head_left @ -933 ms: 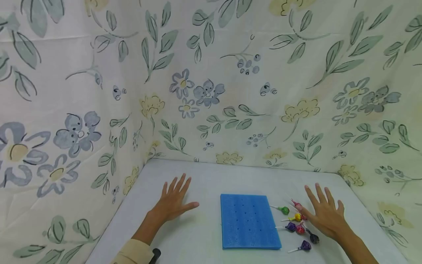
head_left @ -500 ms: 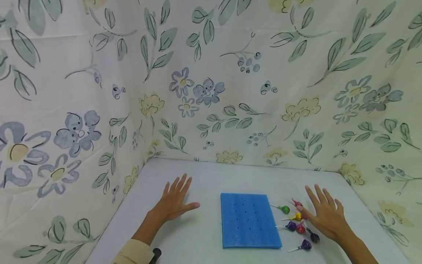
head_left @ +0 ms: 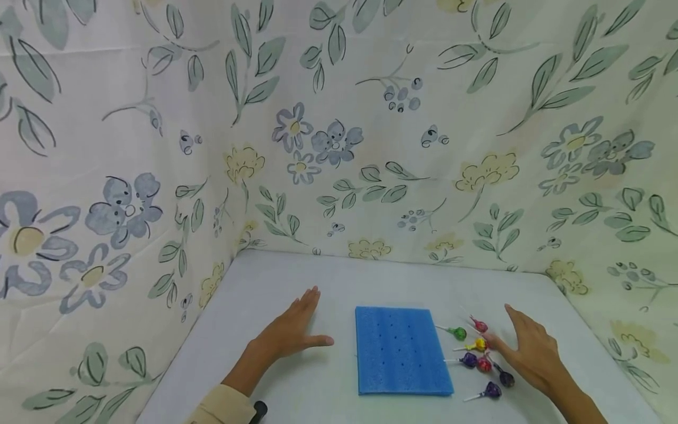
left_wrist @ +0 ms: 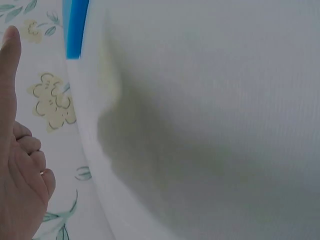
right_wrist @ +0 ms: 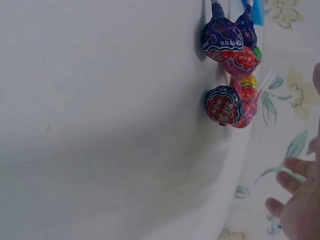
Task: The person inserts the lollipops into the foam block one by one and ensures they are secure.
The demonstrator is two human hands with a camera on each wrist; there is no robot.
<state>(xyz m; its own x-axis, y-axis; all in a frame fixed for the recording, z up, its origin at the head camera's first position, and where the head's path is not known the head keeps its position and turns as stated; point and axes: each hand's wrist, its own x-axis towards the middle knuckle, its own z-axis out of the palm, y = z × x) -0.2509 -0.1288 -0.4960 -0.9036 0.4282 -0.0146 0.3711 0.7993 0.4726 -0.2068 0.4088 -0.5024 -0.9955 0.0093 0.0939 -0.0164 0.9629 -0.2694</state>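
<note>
A blue foam block [head_left: 402, 350] with rows of small holes lies flat on the white table [head_left: 328, 277]. Just right of it lie several wrapped lollipops: green [head_left: 458, 333], pink-red [head_left: 479, 325], yellow [head_left: 479, 344] and purple [head_left: 492, 389] among them. My right hand [head_left: 511, 335] hovers beside them, fingers straight and together, thumb near the yellow one, holding nothing. Left of the block my left hand [head_left: 304, 324] is open, tilted on its edge, thumb pointing at the block. The right wrist view shows the lollipops [right_wrist: 223, 105] close up; the left wrist view shows the block's corner [left_wrist: 77, 27].
Floral cloth walls [head_left: 339, 147] close in the table on the left, back and right. A beige sleeve [head_left: 222, 409] covers my left forearm, with a small dark object [head_left: 258, 411] beside it at the table's near edge.
Both hands lay flat with fingers spread; now they are lifted and turned, fingers drawn together. The left hand has shifted slightly toward the block. Block and lollipops have not moved.
</note>
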